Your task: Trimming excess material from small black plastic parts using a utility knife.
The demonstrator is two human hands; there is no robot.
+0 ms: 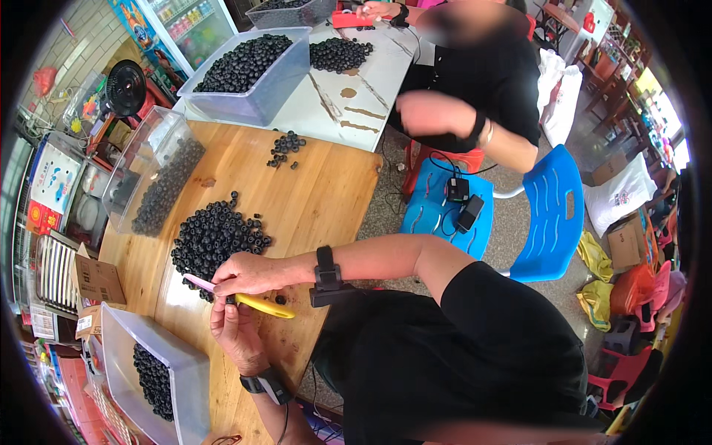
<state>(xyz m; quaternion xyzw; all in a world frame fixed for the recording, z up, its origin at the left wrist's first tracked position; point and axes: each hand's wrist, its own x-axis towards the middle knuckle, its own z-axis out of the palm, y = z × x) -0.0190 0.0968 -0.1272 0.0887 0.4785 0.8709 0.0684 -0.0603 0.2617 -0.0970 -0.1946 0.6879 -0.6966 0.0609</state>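
Observation:
At the front of the wooden table, my right hand [251, 274] is closed on a small knife [265, 305] with a yellow handle and a pinkish blade. The handle points toward me, and the blade tip lies over the edge of a pile of small black round parts [215, 239], some with a hole in the middle. Just below, my left hand [236, 335] pinches one small black part [231, 300] between thumb and fingers, close against the knife. Exactly where the blade meets the part is hidden by my fingers. One loose black part [280, 300] lies beside the handle.
Clear plastic bins of black parts stand around: one low [194, 386], one left [119, 185], one large [274, 96] on the white table [326, 111]. Across from me, a person in black sits near another pile [337, 55]. A blue chair [545, 222] holds black devices.

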